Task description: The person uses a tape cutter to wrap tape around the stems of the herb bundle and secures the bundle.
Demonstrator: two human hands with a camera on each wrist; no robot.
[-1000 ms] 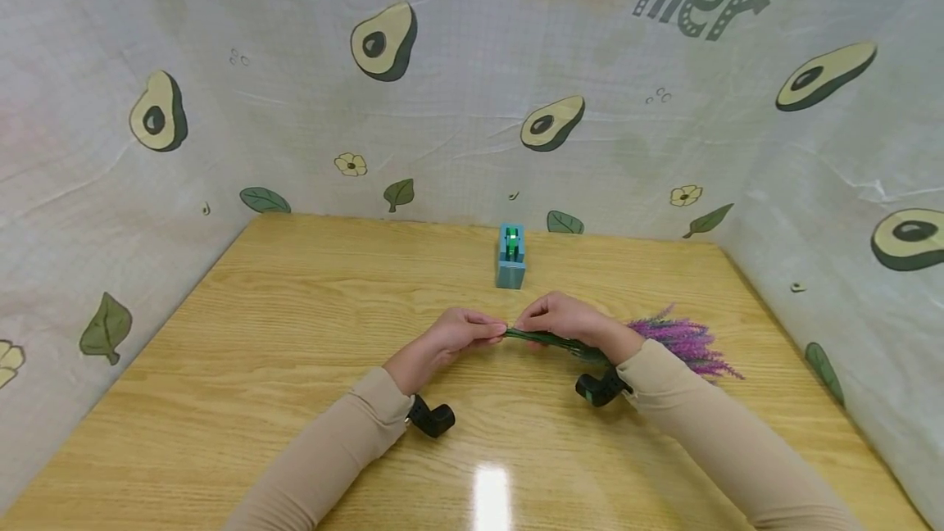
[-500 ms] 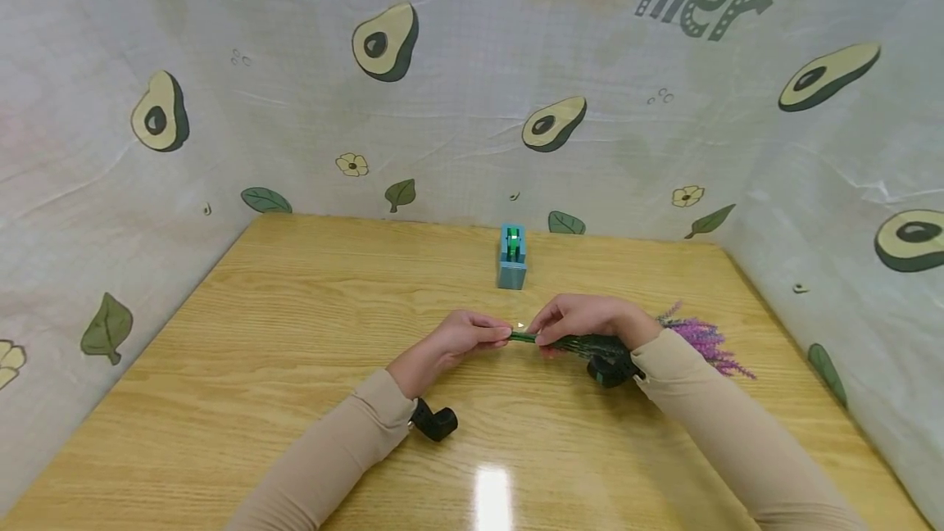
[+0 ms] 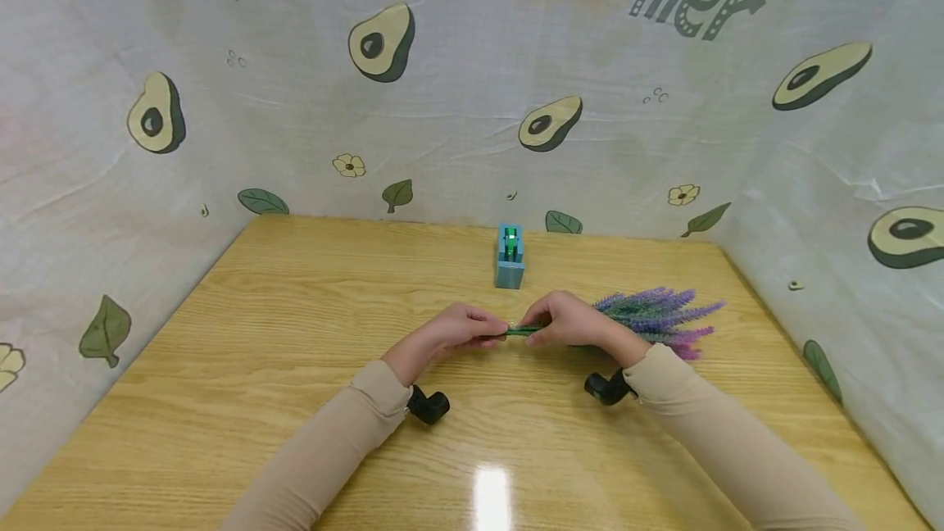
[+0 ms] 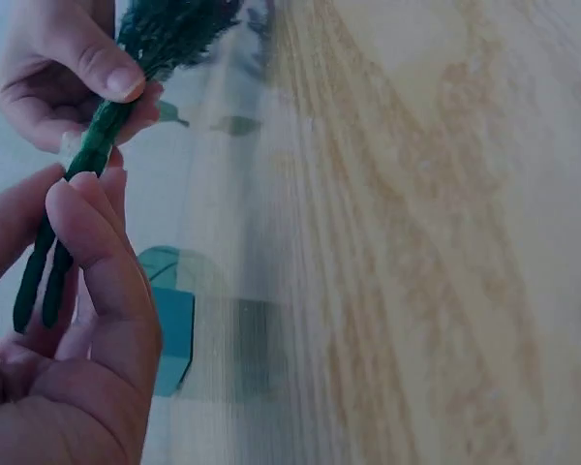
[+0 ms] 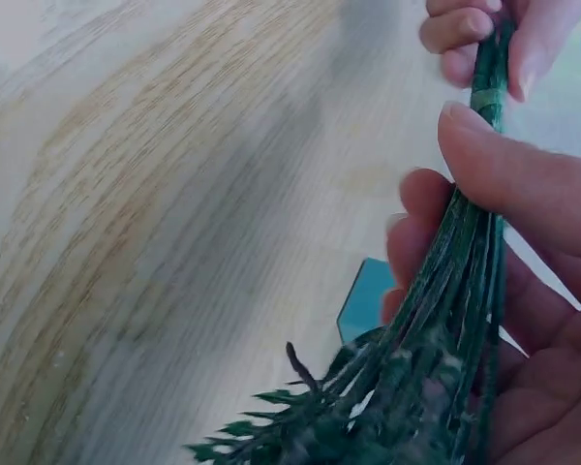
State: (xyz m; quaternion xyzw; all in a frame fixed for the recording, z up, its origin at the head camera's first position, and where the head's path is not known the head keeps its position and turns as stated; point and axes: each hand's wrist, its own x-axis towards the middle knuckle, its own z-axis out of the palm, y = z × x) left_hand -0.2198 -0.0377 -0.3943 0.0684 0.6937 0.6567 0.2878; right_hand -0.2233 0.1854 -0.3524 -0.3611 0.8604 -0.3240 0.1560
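Note:
A bunch of artificial lavender (image 3: 649, 314) with purple and pink heads lies across both hands, flower heads to the right. My left hand (image 3: 460, 330) pinches the green stem ends (image 4: 39, 281) between thumb and fingers, with two tips sticking out past them. A little further along, my right hand (image 3: 564, 319) grips the stems (image 5: 455, 262), its thumb on top. Between the hands a pale band (image 5: 486, 99) goes round the stems, and a small clear whitish piece, like tape (image 4: 71, 145), stands out at their side.
Behind the hands, a blue tape dispenser (image 3: 510, 273) with a green roll stands on the wooden table (image 3: 332, 293). A printed cloth (image 3: 457, 146) rises along the table's back and sides. Each wrist wears a black camera (image 3: 429, 406).
The bunch has turned, so purple heads now show above the pink ones. My right hand slid right along the stems, then came back left close to my left hand.

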